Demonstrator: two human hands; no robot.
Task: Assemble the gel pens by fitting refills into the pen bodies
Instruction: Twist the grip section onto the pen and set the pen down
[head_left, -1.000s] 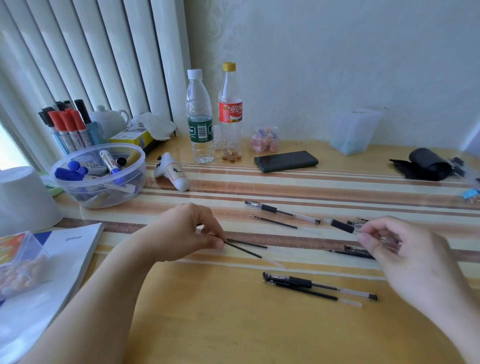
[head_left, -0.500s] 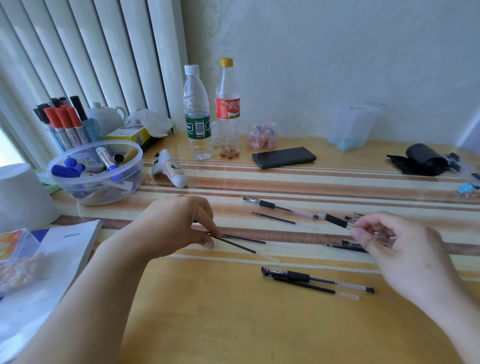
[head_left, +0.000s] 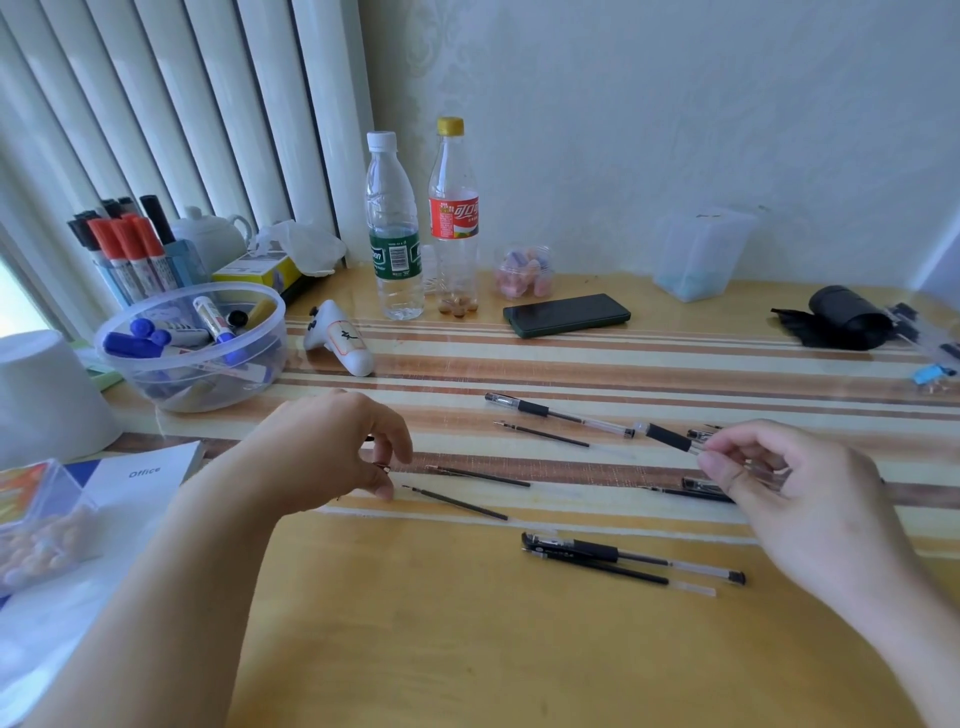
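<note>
- Clear pen body, black-gripped, is pinched in my right hand above the table's right side, open end pointing left.
- My left hand curls narrow beside two loose refills mid-table; whether it holds anything, I cannot tell.
- I'd lift one refill by its back end, line it up with the barrel, and slide it in straight.

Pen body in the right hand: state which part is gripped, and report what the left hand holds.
The right hand pinches the pen body by its clear rear barrel, black grip free. The left hand holds something small; what it is cannot be told.
</note>
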